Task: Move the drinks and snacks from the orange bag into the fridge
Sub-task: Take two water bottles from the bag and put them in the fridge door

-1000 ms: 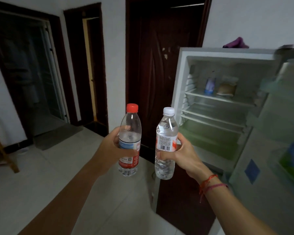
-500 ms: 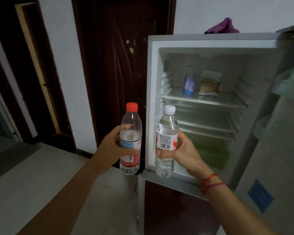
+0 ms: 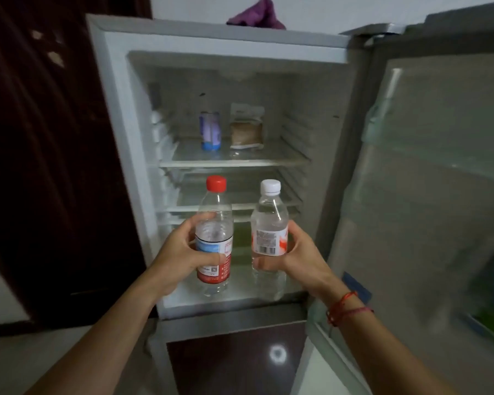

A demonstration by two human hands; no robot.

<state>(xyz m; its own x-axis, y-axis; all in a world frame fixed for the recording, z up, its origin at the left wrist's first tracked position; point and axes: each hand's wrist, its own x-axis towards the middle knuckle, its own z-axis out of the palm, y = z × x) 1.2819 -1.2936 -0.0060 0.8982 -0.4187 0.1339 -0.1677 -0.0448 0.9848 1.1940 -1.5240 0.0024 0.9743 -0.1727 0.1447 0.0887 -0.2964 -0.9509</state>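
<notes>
My left hand (image 3: 177,252) grips a clear water bottle with a red cap (image 3: 215,223) around its label. My right hand (image 3: 300,258) grips a clear water bottle with a white cap (image 3: 269,220) the same way. Both bottles are upright, side by side, just in front of the open fridge (image 3: 117,109). They stand level with its lower shelves. On the top shelf (image 3: 234,161) stand a blue can (image 3: 210,131) and a clear packet with brown contents (image 3: 246,126). The orange bag is out of view.
The fridge door (image 3: 428,181) hangs open on the right, with shelves on its inside. A purple cloth (image 3: 257,14) lies on top of the fridge. A dark wooden door (image 3: 40,166) stands to the left. A dark glossy lower door (image 3: 234,363) is shut below.
The view has swung right and closer to the fridge, which now fills the frame. Both bottles, held as before, have come up in front of its open compartment.
</notes>
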